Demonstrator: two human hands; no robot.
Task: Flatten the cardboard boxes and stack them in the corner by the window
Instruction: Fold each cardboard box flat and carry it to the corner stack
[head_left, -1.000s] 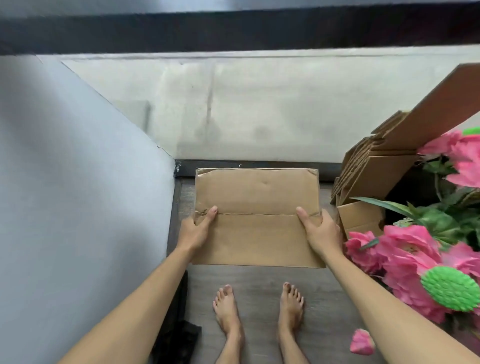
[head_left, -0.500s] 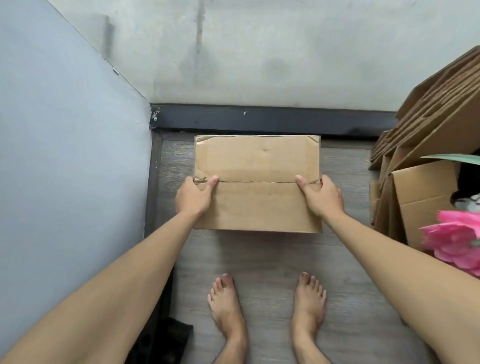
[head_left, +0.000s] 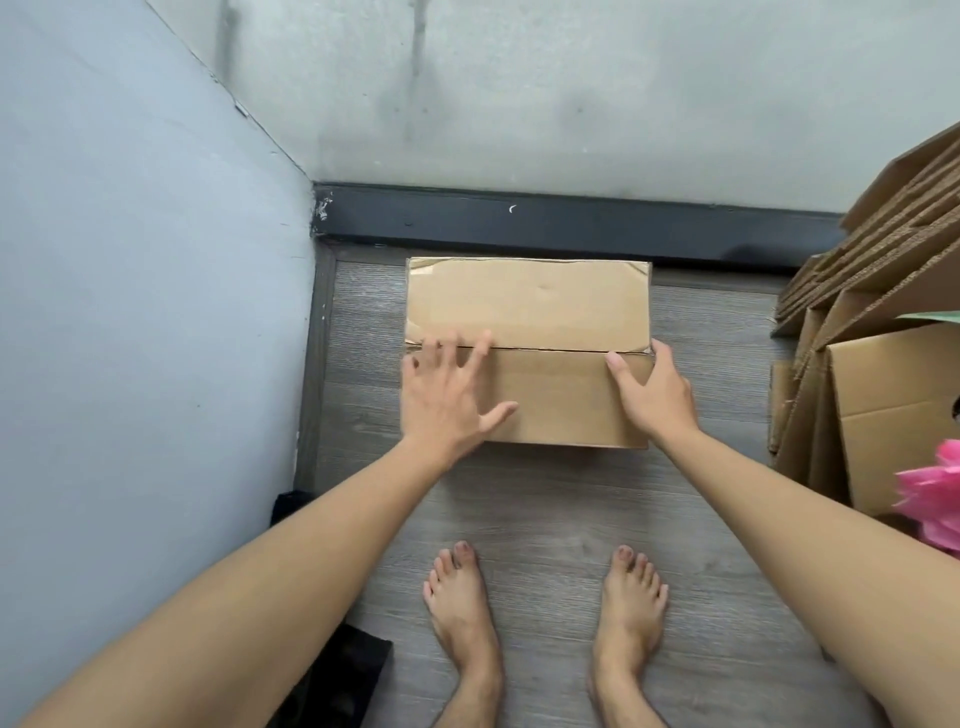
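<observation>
- Flattened brown cardboard box, one, at frame centre on grey wood-look floor, just short of the black baseboard.
- Left hand: fingers spread wide, flat over the near left panel.
- Right hand: curled on the right edge, thumb on top.
- Risk: the centre crease may spring up once pressure lifts.
- Right edge: one leaning brown cardboard pile; sheets uncountable.
- Two bare feet.

No readable text, label, brand, number or sign appeared anywhere. The cardboard box at the centre of the frame was plain brown, and the cardboard stack at the right edge bore no print.
</observation>
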